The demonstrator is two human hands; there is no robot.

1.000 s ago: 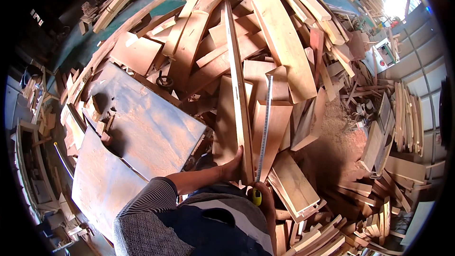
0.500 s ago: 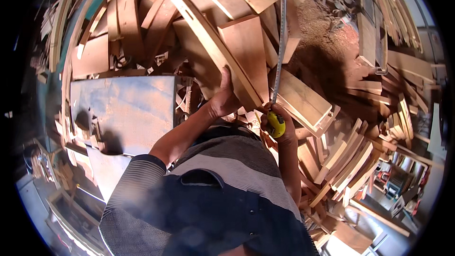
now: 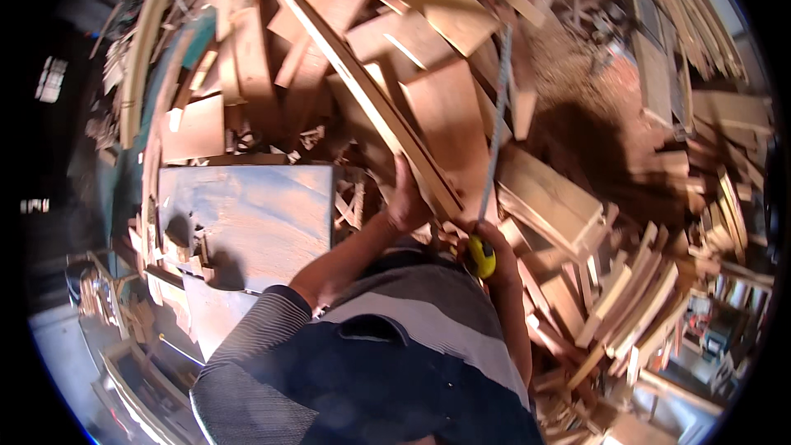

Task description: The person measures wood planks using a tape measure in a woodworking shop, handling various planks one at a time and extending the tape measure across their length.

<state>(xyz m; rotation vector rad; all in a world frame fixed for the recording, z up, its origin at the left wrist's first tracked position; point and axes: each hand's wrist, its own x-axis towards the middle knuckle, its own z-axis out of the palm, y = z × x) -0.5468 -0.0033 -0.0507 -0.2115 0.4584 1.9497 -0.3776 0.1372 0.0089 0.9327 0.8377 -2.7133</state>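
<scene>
My left hand (image 3: pixel 407 198) is closed around the near part of a long, narrow wooden strip (image 3: pixel 354 78), its thumb lying along the side. From there the strip slants away to the far left, above a heap of boards. Gripped in my right hand (image 3: pixel 493 245) is a yellow and black tape measure (image 3: pixel 480 258), close to the strip's near end. Its blade (image 3: pixel 498 115) is drawn out and runs away from me, just right of the strip and apart from it over most of its length. The right fingertips are partly hidden by shadow and the case.
A flat metal-topped surface (image 3: pixel 255 218) with sawdust on it stands at my left. Loose boards (image 3: pixel 449 115) are heaped ahead, beside a sawdust pile (image 3: pixel 568 58). Curved wooden pieces (image 3: pixel 634 305) are stacked at the right, and a thick board (image 3: pixel 548 194) lies nearer.
The view has shifted, so most things sit lower and farther right. The strip has rolled slightly in my left hand, showing another side. Both hands keep their holds, and the blade stays out.
</scene>
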